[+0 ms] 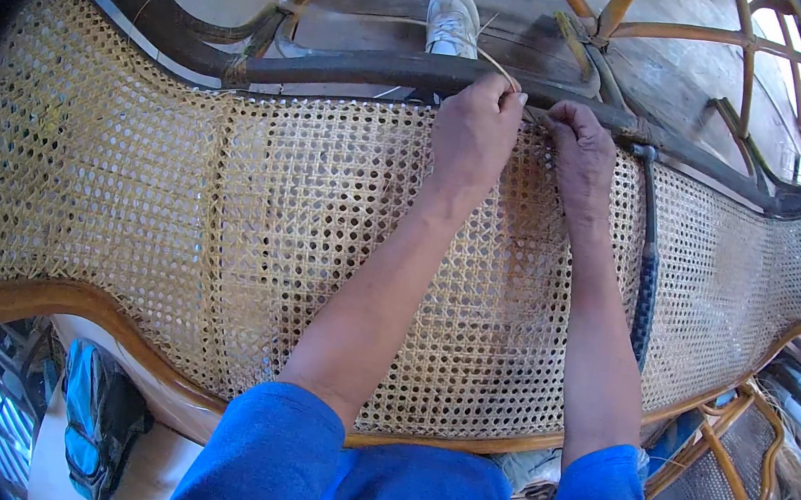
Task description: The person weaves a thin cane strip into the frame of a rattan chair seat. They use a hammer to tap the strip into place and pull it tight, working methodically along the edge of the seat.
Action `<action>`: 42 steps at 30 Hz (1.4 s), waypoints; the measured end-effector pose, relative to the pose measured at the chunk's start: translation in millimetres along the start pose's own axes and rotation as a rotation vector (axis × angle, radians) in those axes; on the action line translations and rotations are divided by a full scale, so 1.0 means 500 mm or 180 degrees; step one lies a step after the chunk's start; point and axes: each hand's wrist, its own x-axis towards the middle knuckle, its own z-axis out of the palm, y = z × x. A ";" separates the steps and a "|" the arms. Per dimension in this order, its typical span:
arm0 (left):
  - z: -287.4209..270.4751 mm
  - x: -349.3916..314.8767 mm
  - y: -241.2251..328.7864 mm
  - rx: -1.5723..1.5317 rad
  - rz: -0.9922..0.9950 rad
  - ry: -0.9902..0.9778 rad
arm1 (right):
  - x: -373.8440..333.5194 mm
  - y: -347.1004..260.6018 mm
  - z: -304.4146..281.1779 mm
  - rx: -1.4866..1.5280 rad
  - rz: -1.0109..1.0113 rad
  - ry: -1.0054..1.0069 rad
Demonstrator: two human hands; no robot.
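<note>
A woven cane panel with an open hole pattern stretches across in front of me, framed by a dark rail on its far side. My left hand is at that far edge, its fingers pinched on a thin pale cane strand that curves up over the rail. Just to its right, my right hand is closed at the panel's edge with fingertips pressed together; what they grip is too small to make out. Beside the right hand, a hammer with a dark grip lies on the weave.
A bent wooden rail borders the panel's near side. Beyond the far rail are a white shoe and rattan frame poles. A blue and black backpack sits at lower left; a rattan chair piece stands at lower right.
</note>
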 end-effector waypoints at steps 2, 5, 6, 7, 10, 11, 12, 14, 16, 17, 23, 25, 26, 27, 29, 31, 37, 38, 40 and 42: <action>0.003 0.001 -0.003 -0.0054 -0.0002 0.0062 | 0.000 -0.004 0.000 -0.0148 -0.0068 0.0046; 0.005 0.001 -0.007 -0.0071 0.0045 0.0140 | 0.000 -0.014 0.000 -0.0192 0.0070 0.0008; 0.004 0.000 -0.004 -0.0061 0.0050 0.0165 | 0.001 -0.011 -0.001 -0.0108 0.0041 -0.0016; 0.004 0.000 -0.002 -0.0051 0.0055 0.0189 | 0.003 -0.008 -0.003 -0.0023 0.0013 -0.0040; -0.003 -0.001 0.003 -0.0048 0.0077 0.0138 | 0.006 -0.004 -0.007 0.0118 0.0006 -0.0138; -0.004 -0.001 0.003 -0.0065 0.0087 0.0139 | 0.007 -0.004 -0.008 0.0146 0.0017 -0.0175; -0.003 -0.001 0.002 -0.0086 0.0099 0.0138 | 0.006 -0.004 -0.009 0.0111 0.0014 -0.0149; -0.001 0.000 0.001 -0.0128 0.0063 0.0120 | 0.004 -0.005 -0.008 0.0040 0.0010 -0.0095; 0.000 -0.002 0.002 -0.0165 -0.0030 0.0074 | 0.004 -0.001 -0.008 0.0114 0.0059 -0.0115; 0.000 -0.001 0.002 -0.0151 -0.0015 0.0054 | 0.004 0.000 -0.007 0.0152 0.0084 -0.0123; 0.002 0.002 -0.005 -0.0378 -0.0216 -0.0082 | 0.007 -0.003 -0.006 0.0248 0.0192 -0.0153; -0.002 -0.001 0.006 -0.0388 -0.0256 -0.0082 | 0.002 -0.008 -0.005 0.0062 0.0078 -0.0070; -0.005 -0.002 0.011 -0.0400 -0.0313 -0.0112 | 0.000 -0.008 -0.004 -0.0031 0.0020 -0.0030; -0.008 -0.003 0.015 -0.0409 -0.0373 -0.0139 | -0.001 -0.003 0.000 0.0009 -0.0083 -0.0002; -0.010 -0.004 0.022 -0.0359 -0.0400 -0.0162 | -0.002 0.008 0.006 0.0086 -0.0292 0.0055; -0.009 -0.004 0.022 -0.0239 -0.0354 -0.0161 | -0.001 0.011 0.008 -0.0143 -0.0403 0.0021; -0.008 -0.004 0.024 -0.0517 -0.0468 -0.0253 | -0.006 0.014 0.010 -0.0229 -0.0493 0.0020; -0.008 -0.005 0.024 -0.0499 -0.0463 -0.0270 | -0.005 0.015 0.010 -0.0260 -0.0500 0.0020; -0.011 -0.003 0.019 -0.0473 -0.0450 -0.0282 | -0.007 0.005 0.005 -0.0135 -0.0357 -0.0033; -0.013 -0.002 0.021 -0.0262 -0.0407 -0.0332 | -0.008 -0.005 0.002 0.0047 -0.0231 0.0020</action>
